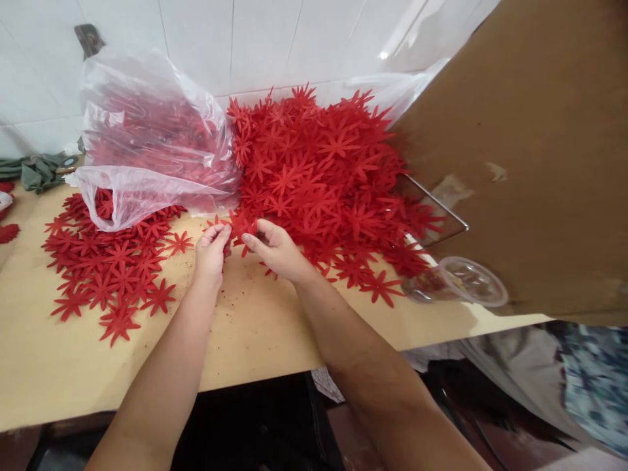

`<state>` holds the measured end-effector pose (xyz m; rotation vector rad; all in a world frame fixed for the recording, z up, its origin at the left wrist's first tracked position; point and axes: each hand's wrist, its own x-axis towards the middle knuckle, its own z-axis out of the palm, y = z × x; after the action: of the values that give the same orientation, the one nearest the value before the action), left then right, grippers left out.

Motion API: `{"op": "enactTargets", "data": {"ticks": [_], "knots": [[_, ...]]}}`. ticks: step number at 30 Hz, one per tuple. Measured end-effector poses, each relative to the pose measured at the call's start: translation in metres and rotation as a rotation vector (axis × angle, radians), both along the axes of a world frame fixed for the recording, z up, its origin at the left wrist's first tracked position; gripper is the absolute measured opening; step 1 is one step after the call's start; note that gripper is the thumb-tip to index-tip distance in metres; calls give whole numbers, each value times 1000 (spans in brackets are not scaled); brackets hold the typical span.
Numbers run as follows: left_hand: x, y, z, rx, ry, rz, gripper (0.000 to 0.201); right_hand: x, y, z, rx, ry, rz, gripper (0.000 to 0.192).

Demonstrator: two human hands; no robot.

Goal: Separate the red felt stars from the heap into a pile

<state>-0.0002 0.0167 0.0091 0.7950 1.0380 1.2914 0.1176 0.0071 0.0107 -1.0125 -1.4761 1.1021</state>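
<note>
Clear plastic bag (147, 131) sits at the back left of your table (255, 333), against the white tiled wall (255, 39); it's stuffed with red flower cutouts, mouth open toward you, more spilling out under it. Loose spread of red cutouts (108, 275) lies flat on the table in front of the bag, left of your left hand. Big heap of red cutouts (324, 170) is piled right of the bag, back to the wall. Clear plastic cup (461, 281) lies on its side at the right edge of the heap, just under the brown cardboard sheet (530, 144); what's in it you can't tell, some red shows through.

Your left hand (212, 250) and right hand (275, 247) meet at the near edge of the heap. Both are pinched, fingertips closed on the same red flower cutout (239, 227), which sits between them, raised a little off the table. Left thumb and fingers grip its left petals, right thumb and forefinger its right side; other fingers are curled in. Green cloth (39, 170) lies at the far left, well apart from your hands
</note>
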Motion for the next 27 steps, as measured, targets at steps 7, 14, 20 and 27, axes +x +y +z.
{"op": "enactTargets", "data": {"ticks": [7, 14, 20, 27], "knots": [[-17, 11, -4, -36, -91, 145, 19, 28, 6, 3, 176, -29, -504, 27], [-4, 4, -2, 18, 110, -4, 12, 64, 6, 10, 501, -489, -1062, 51], [4, -3, 4, 39, 170, -57, 10, 7, 2, -2, 137, -147, -251, 23], [0, -1, 2, -27, -4, -93, 16, 3, 3, -5, 85, -141, -285, 31]]}}
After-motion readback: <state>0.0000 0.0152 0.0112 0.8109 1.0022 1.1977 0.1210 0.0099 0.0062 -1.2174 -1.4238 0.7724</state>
